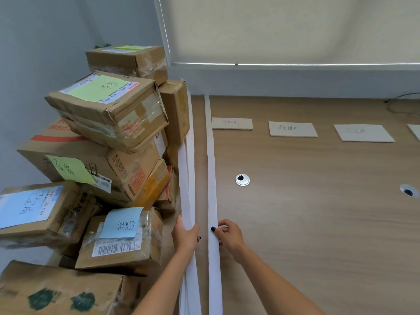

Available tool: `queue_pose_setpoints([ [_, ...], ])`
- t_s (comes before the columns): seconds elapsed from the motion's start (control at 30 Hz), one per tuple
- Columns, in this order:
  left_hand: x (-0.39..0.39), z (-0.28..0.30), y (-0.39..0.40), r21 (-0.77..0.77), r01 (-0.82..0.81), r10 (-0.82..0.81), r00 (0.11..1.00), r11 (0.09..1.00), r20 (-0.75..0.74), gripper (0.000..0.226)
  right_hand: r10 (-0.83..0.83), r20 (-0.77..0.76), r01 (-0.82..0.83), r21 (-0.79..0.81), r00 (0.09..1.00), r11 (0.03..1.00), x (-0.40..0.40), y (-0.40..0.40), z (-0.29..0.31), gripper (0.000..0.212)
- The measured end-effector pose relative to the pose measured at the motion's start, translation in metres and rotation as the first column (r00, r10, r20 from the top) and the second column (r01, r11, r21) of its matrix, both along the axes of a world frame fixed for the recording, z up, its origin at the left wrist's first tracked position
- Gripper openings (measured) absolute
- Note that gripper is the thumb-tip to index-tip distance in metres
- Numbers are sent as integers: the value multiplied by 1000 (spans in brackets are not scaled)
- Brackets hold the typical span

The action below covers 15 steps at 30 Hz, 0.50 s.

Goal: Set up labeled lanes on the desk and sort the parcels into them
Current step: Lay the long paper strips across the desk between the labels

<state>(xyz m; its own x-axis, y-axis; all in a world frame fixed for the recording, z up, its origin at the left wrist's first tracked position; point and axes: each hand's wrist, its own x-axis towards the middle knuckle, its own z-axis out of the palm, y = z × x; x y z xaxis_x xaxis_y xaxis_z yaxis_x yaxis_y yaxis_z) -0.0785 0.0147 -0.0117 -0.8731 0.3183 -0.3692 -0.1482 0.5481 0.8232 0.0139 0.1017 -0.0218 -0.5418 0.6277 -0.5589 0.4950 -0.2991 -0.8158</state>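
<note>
A pile of cardboard parcels with green and blue sticky notes fills the desk's left side. Two long white paper strips run from the near edge toward the wall. My left hand grips the left strip bundle beside the parcels. My right hand pinches the single right strip, which lies flat on the wooden desk. Several label cards lie in a row farther back: one, a second, a third, and a fourth cut off at the right edge.
Two round cable grommets sit in the desk, one near the right strip and one at the right. A cable lies at the back right corner. A window blind hangs above the wall behind the desk.
</note>
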Motion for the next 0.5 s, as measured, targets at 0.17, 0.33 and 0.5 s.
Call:
queue_pose_setpoints([
  [0.17, -12, 2, -1, -36, 19, -19, 1000, 999, -6, 34, 48, 54, -48, -4, 997, 999, -15, -5, 0, 22],
  [0.33, -20, 5, -3, -52, 50, -49, 999, 997, 11, 39, 95, 103, -89, -56, 990, 994, -27, -9, 1, 11],
  [0.5, -28, 8, -2, -90, 66, -64, 997, 994, 30, 41, 77, 127, -66, -91, 989, 994, -35, -11, 2, 5],
])
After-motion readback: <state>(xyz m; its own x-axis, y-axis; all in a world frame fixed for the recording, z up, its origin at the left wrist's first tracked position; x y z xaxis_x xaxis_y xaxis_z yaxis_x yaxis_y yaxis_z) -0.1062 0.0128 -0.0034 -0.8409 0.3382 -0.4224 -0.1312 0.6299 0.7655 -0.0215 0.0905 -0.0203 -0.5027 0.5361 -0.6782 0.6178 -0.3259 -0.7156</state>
